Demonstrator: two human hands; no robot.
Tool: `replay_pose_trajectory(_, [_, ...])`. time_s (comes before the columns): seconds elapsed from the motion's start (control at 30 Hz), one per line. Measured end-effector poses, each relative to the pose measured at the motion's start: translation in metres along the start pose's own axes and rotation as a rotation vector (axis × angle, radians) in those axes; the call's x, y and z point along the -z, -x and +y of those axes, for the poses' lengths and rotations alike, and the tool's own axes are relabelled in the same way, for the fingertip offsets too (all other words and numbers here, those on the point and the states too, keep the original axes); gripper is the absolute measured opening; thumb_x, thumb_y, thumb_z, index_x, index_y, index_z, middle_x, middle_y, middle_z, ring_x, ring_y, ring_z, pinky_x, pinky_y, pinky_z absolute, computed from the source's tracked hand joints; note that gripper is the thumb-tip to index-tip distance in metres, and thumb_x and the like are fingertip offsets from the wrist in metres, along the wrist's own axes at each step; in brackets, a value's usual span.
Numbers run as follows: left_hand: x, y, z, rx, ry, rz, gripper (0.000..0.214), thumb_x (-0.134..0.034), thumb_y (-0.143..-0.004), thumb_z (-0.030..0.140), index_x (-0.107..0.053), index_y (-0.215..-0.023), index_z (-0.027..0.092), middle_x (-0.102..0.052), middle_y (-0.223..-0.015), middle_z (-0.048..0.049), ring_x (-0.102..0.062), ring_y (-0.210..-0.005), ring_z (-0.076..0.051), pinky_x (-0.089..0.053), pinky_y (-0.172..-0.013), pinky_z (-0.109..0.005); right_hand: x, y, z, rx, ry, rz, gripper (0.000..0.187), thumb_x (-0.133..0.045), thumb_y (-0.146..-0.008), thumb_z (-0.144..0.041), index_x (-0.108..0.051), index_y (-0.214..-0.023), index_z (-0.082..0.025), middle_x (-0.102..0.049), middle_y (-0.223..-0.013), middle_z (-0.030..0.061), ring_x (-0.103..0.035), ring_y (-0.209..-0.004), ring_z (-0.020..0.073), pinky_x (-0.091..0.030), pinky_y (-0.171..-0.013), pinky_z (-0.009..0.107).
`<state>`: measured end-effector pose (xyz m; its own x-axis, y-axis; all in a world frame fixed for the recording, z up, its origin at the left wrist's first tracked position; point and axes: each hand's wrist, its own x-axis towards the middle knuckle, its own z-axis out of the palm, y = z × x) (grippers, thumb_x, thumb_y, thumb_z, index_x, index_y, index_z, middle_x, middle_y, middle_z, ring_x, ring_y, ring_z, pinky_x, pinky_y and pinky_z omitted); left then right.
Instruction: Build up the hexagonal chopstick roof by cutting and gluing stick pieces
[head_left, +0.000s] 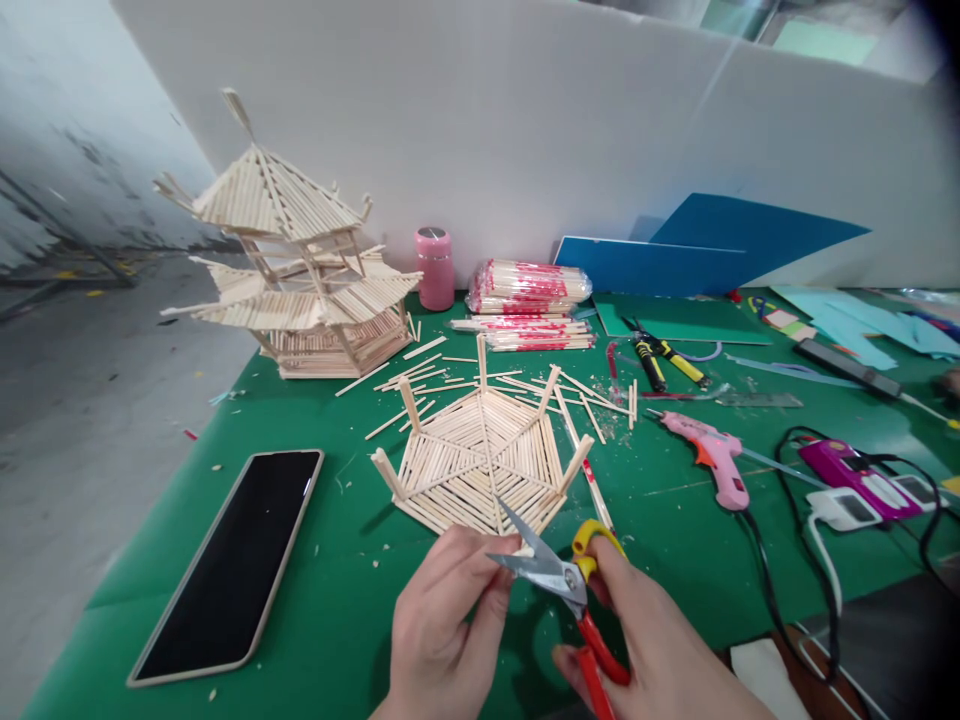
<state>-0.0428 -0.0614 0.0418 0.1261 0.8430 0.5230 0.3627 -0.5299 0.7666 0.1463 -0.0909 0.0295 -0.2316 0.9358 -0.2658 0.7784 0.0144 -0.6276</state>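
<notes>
My right hand (pixel 652 650) grips red and yellow shears (pixel 559 575), their blades spread apart and pointing left. My left hand (pixel 446 620) is pinched closed right at the blades; what its fingers hold is too small to make out. Just beyond both hands lies a flat hexagonal panel of wooden sticks (pixel 480 455) with short posts standing at its corners. A two-tier stick pagoda (pixel 296 265) stands at the far left of the green mat (pixel 330 600).
A black phone (pixel 229 565) lies at left. Loose sticks (pixel 427 380) and wrapped chopstick bundles (pixel 529 305) sit behind the panel, beside a pink jar (pixel 435 268). A pink glue gun (pixel 712 455), pliers (pixel 664 360), cables and blue sheets (pixel 675 262) crowd the right.
</notes>
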Motion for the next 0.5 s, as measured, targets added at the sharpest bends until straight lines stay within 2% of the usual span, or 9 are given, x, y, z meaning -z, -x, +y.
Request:
replay_pose_trajectory(0.3, [0.0007,0.0019,-0.0024,-0.072,-0.024,0.009,0.026,-0.050,-0.071,-0.002,-0.058,-0.087,0.016,-0.061,-0.078,-0.0046,-0.057,-0.072,-0.014,-0.048,-0.063,-0.022,0.0069,-0.0056,-0.0088,0.044,-0.130,-0.040,0.034,-0.055,-0.068,-0.024,-0.040,-0.098,-0.019,-0.061,-0.082,0.0059,-0.058,-0.069,0.0174,-0.045,-0.060,0.024])
replay_pose_trajectory(0.5, [0.0001,0.0005,-0.0004,-0.073,-0.045,0.014,0.023,-0.050,-0.071,-0.004,-0.057,-0.082,0.016,-0.062,-0.079,-0.0058,-0.058,-0.072,-0.015,-0.048,-0.064,-0.023,0.0057,-0.0057,-0.0072,0.024,-0.131,-0.010,0.035,-0.056,-0.064,-0.019,-0.042,-0.096,-0.018,-0.062,-0.079,0.0060,-0.059,-0.068,0.0181,-0.044,-0.058,0.023])
